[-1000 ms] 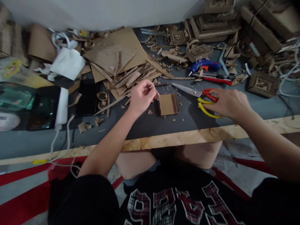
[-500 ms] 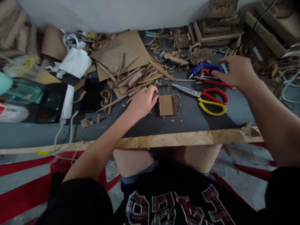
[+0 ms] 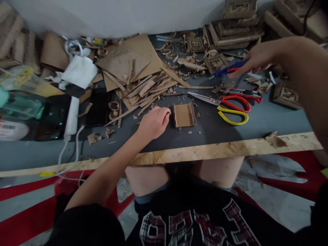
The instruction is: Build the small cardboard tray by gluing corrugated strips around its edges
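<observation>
Your right hand grips the glue gun, beyond and right of the tray; your curled left hand, contents unclear, sits nearer, just left.

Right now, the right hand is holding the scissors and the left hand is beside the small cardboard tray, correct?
Not quite: the right hand is holding the blue glue gun, not the scissors, as the head view shows. The left hand is indeed beside the small cardboard tray.
</observation>
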Demonstrator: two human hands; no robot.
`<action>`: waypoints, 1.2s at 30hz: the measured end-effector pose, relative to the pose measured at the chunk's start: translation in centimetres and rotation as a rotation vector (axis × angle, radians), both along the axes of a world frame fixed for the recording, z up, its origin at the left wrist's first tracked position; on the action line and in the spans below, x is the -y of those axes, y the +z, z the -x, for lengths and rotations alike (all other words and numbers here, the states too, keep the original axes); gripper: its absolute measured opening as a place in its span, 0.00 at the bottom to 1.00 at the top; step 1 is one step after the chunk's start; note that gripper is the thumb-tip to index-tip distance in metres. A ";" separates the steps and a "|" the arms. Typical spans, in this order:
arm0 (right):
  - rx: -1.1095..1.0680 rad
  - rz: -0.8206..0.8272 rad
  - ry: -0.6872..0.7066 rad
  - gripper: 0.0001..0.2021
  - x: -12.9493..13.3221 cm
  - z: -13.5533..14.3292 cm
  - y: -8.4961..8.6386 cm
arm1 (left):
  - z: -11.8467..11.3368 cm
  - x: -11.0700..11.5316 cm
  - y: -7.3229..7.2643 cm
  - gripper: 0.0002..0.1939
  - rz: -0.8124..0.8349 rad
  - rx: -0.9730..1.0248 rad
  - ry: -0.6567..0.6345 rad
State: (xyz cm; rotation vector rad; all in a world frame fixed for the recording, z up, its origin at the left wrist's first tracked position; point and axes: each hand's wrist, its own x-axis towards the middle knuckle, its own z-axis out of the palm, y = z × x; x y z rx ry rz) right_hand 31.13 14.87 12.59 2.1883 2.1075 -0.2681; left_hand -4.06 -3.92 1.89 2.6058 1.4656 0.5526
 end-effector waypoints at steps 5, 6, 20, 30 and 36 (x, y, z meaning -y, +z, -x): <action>0.257 -0.038 -0.067 0.45 2.4 0.0 4.0 | -0.2 0.3 0.0 0.17 0.078 -0.065 0.062; 0.196 -0.123 -0.087 0.44 3.3 0.2 4.2 | -0.3 0.3 0.0 0.17 0.085 -0.063 0.082; -0.065 -0.420 0.151 0.27 11.9 10.2 -7.2 | -3.2 1.3 -0.2 0.23 0.069 -0.039 0.108; 0.039 -0.396 0.316 0.32 9.1 9.0 -10.1 | -2.7 0.9 -1.0 0.24 0.110 0.014 0.059; -0.290 -0.747 0.375 0.30 7.1 7.2 -12.2 | -2.3 1.0 -1.1 0.25 0.083 0.051 0.114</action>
